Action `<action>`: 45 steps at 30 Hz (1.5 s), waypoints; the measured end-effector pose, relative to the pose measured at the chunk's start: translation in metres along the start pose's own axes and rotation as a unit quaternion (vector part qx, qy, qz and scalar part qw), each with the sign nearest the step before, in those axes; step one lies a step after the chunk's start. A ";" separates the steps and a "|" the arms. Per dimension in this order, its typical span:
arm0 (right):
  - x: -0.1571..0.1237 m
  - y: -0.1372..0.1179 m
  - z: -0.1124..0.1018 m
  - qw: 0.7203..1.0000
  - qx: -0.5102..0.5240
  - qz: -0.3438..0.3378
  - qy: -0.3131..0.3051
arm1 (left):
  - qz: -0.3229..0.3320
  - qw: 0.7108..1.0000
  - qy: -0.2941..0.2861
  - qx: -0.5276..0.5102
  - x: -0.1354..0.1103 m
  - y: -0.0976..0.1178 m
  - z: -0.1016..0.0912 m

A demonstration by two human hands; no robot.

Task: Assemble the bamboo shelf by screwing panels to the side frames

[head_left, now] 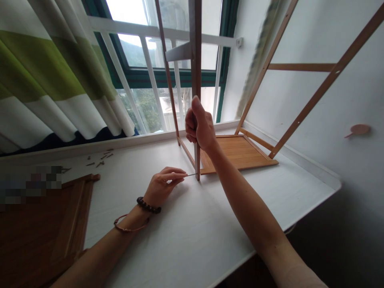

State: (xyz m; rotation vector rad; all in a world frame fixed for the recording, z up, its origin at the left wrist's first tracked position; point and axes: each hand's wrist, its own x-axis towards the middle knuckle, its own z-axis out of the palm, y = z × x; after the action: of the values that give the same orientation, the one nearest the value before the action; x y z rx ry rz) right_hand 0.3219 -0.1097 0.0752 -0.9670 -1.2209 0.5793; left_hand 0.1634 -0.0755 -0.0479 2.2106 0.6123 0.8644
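Observation:
My right hand (200, 125) is wrapped round an upright wooden post (196, 52) of a ladder-like side frame, thumb pointing up. Low at the post's foot, my left hand (163, 182) pinches a hex key (191, 175), seen as a thin metal rod. Its far end meets the post near the bottom; the near end is hidden in my fingers. A slatted wooden shelf panel (234, 150) lies low between this side frame and a second wooden side frame (312, 96), which leans outward at the right.
Several screws (100, 163) lie loose on the white tabletop (168, 248) at the left. Another brown wooden panel (69, 216) rests at the lower left. Behind are a striped curtain (45, 80) and a white window railing (126, 28). The table's edge runs along the lower right.

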 end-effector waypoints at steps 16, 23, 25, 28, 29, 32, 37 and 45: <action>0.001 0.008 -0.004 1.000 0.011 -0.027 -0.006 | -0.201 0.968 -0.057 -0.137 0.003 0.004 -0.001; 0.002 0.009 -0.004 0.999 0.031 -0.031 -0.018 | -0.232 0.960 -0.067 -0.141 0.007 0.004 0.002; 0.002 0.009 -0.004 0.998 0.041 -0.032 -0.020 | -0.235 0.960 -0.055 -0.139 0.007 0.004 0.003; 0.003 0.011 -0.004 0.997 0.060 -0.039 -0.024 | -0.221 0.960 -0.022 -0.168 0.005 0.004 0.005; 0.003 0.011 -0.004 0.997 0.065 -0.042 -0.025 | -0.215 0.959 -0.013 -0.182 0.004 0.003 0.006; 0.004 0.013 -0.004 0.997 0.069 -0.038 -0.023 | -0.186 0.963 0.010 -0.194 0.001 0.004 0.010; 0.005 0.015 -0.004 0.996 0.079 -0.039 -0.025 | -0.049 0.995 0.070 -0.043 -0.005 0.006 0.011; 0.004 0.013 -0.005 0.996 0.076 -0.039 -0.019 | -0.107 0.982 -0.002 -0.158 0.000 0.002 0.010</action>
State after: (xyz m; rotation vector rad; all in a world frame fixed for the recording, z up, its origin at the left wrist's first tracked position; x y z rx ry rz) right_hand 0.3297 -0.1016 0.0665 -0.7791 -1.2237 0.6214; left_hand 0.1709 -0.0813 -0.0517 1.8237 0.6485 0.7840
